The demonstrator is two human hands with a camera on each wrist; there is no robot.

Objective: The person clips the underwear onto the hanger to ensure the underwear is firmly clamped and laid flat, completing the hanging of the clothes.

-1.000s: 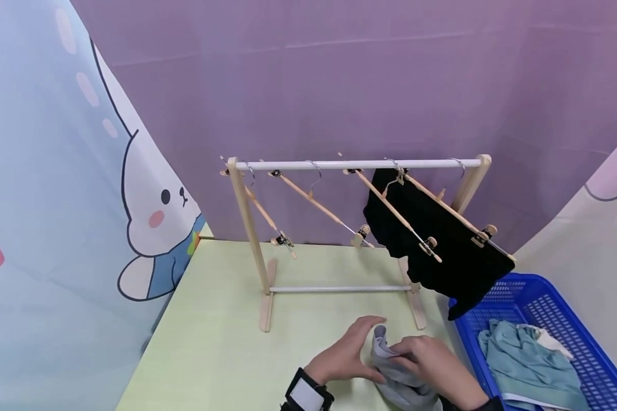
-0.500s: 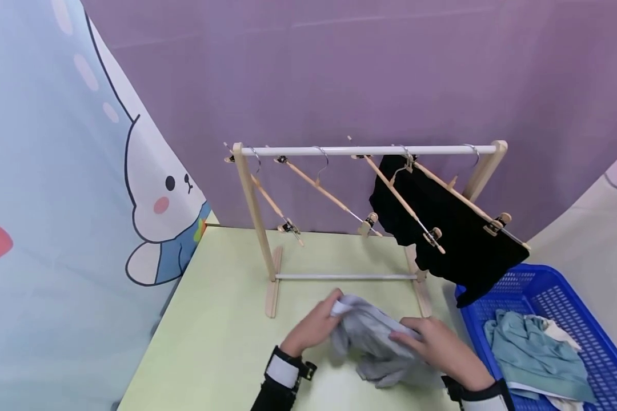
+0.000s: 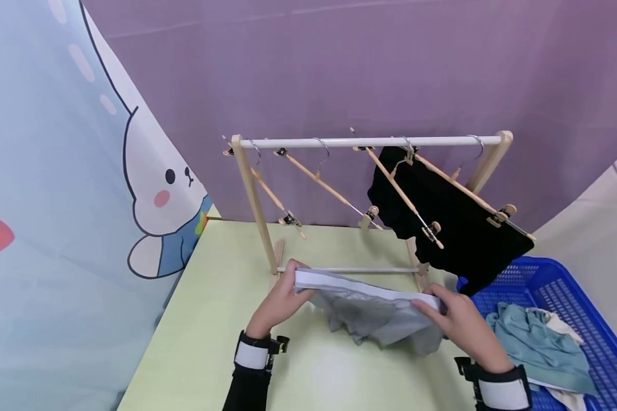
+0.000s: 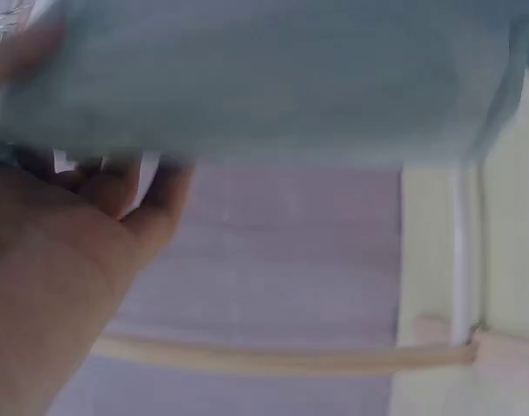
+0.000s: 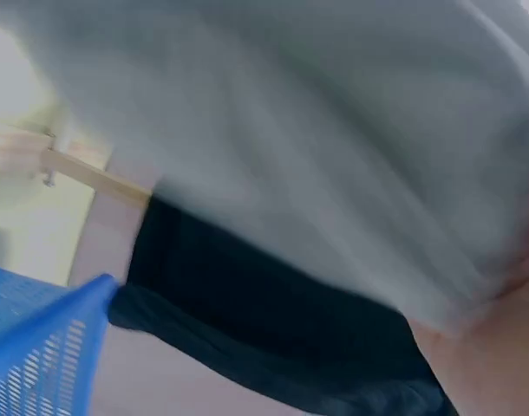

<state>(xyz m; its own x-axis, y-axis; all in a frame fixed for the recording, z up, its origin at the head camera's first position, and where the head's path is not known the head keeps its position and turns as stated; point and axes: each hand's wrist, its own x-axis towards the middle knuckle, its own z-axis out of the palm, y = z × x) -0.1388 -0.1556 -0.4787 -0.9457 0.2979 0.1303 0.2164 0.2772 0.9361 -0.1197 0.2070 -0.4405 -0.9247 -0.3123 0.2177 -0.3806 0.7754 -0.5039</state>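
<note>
A grey garment with a white waistband [image 3: 375, 311] is stretched sideways above the table, its lower part hanging in folds. My left hand [image 3: 281, 299] pinches the left end of the waistband, thumb and fingers on either side. At the other end, my right hand [image 3: 465, 325] grips the band between thumb and fingers. In the left wrist view the grey cloth [image 4: 290, 82] is blurred and covers part of the left hand [image 4: 65, 269]. Blurred grey cloth [image 5: 273, 165] also fills the top of the right wrist view, with little of the right hand visible at its right edge.
Behind the hands stands a wooden rack [image 3: 253, 205] with several clip hangers [image 3: 319, 180] on its white rod. Black cloth [image 3: 457, 234] hangs at its right end. A blue basket [image 3: 576, 291] holds teal cloth [image 3: 545, 348] and some white cloth.
The grey garment was bunched between both hands, then opened out. My left hand has moved left and up, my right hand slightly right and up, and the waistband now lies straight between them.
</note>
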